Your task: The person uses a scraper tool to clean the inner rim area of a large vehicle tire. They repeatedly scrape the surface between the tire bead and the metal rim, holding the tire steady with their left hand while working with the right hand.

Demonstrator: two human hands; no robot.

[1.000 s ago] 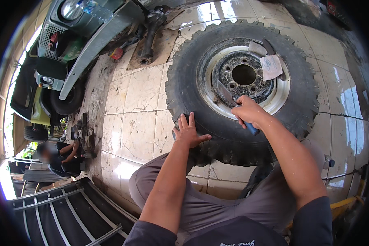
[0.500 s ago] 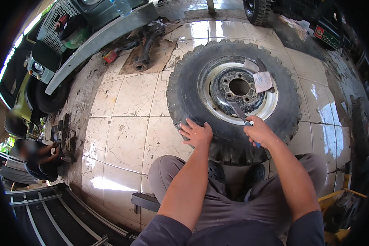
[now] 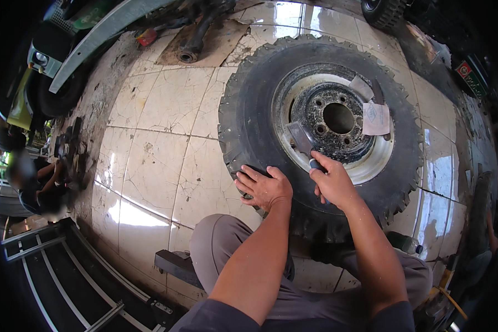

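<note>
A big off-road tire on a dirty white steel rim lies flat on the floor before me. My left hand rests with fingers spread on the near left part of the tire's sidewall and tread. In my right hand is a scraper with a blue handle, its flat metal blade over the near left of the rim. Two pieces of sandpaper, one pale and square, the other greyish, lie at the rim's right side. A dark, narrow tool lies beside them, partly covered.
A greasy metal axle part lies on cardboard at the far left. Nearby is a vehicle's grey bumper. Another person crouches at left. A black rack with metal bars stands near left; a bottle lies by my right knee.
The scraper's blade has moved left along the rim, turning its flat face more into view. My right hand has shifted left with it. My head view has also shifted.
</note>
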